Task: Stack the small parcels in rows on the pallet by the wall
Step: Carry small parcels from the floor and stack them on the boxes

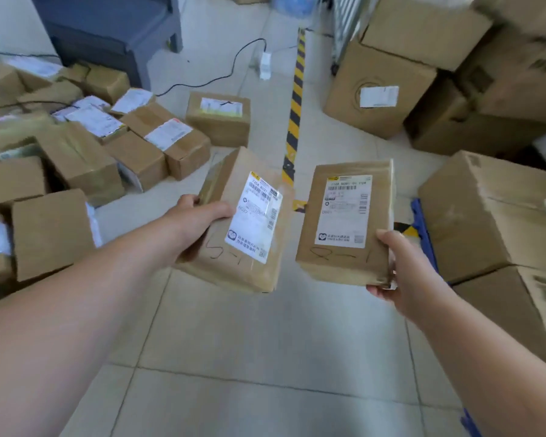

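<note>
I hold two small brown cardboard parcels above the tiled floor, each with a white shipping label facing up. My left hand (199,220) grips the left parcel (243,225) at its near left edge, thumb on top; this parcel is tilted. My right hand (401,269) grips the right parcel (344,222) at its near right corner, thumb on top. The two parcels hang side by side with a narrow gap between them. Part of a blue pallet (424,228) shows at the right under big cartons.
Several small parcels (108,143) lie heaped on the floor at the left. Large cartons (492,216) are stacked at the right and back right (379,89). A yellow-black striped strip (295,108) runs along the floor. A grey bench (114,29) and a black cable (221,74) lie behind.
</note>
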### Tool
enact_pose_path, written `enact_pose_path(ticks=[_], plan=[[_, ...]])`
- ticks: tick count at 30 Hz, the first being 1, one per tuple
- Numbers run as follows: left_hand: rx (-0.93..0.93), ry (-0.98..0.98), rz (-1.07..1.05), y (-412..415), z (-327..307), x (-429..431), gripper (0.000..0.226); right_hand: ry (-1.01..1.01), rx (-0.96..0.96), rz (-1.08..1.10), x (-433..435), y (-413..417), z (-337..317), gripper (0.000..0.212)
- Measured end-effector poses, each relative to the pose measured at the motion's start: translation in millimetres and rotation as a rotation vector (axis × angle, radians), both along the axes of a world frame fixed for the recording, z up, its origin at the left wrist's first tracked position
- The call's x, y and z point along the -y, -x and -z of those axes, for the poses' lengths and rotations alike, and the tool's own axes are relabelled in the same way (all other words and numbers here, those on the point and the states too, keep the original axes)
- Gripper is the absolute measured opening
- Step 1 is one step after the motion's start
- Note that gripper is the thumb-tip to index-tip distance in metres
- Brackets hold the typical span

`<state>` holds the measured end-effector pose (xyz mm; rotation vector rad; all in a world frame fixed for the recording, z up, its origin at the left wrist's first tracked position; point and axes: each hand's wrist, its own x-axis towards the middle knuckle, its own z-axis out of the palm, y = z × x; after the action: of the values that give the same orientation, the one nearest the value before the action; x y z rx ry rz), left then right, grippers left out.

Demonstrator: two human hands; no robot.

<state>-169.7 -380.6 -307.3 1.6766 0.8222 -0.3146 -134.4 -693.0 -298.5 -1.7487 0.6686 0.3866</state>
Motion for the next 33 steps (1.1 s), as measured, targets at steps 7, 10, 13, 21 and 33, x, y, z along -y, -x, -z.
enact_pose_path(ticks=[7,10,13,21,33], plan=[[0.036,0.112,0.26,-96.8,-97.8,103.0,0.083,-0.07,0.071,0.375,97.4,13.0,-99.5,0.045],[0.012,0.107,0.403,-120.0,-133.0,145.5,0.085,-0.095,0.107,0.543,131.0,31.8,-138.3,0.043],[0.026,0.122,0.566,-145.5,-155.2,193.1,0.084,-0.138,0.135,0.703,163.7,48.6,-165.9,0.039],[0.018,0.15,0.813,-177.3,-154.9,357.6,0.078,-0.284,0.16,1.013,262.3,58.8,-155.0,0.028],[-0.137,0.106,0.813,-261.6,-99.0,515.5,0.04,-0.444,0.122,1.217,346.7,1.9,-81.9,0.02]])
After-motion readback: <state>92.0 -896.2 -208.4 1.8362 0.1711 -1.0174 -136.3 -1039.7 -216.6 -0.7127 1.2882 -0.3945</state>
